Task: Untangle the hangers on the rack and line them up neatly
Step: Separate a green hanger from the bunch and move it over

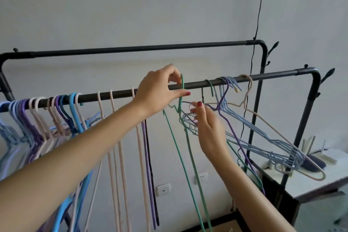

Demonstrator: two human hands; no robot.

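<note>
Black metal garment rack, front rail (273,78) running left to right with a second rail (141,49) higher and behind it, both against a pale wall. Left end of front rail: dense bunch of hangers (37,118) in blue, purple and pink, hooks packed together. Middle of rail: several pale pink hangers (113,137) hung edge-on and spaced apart, with a purple and a dark one just beside them. Green hanger (181,88): hook at the front rail near its middle, long wire legs trailing down toward the floor. Left hand (160,92): fingers curled, thumb and forefinger pinching the green hanger's hook at the rail. Right hand (207,124): just below and to the right, fingers curled into a knot of blue, purple and green wire under the rail; exactly which wire it grips cannot be told. Tangled cluster (263,143) on the right part of the rail: light blue, purple and cream hangers, tilted and crossing one another, shoulders swung out toward the right, the green hanger's wire caught among them. Black cable (258,15) hanging down the wall behind the rack. White counter (320,181) at lower right, carrying a dark object. Two wall sockets (163,190) low on the wall.
</note>
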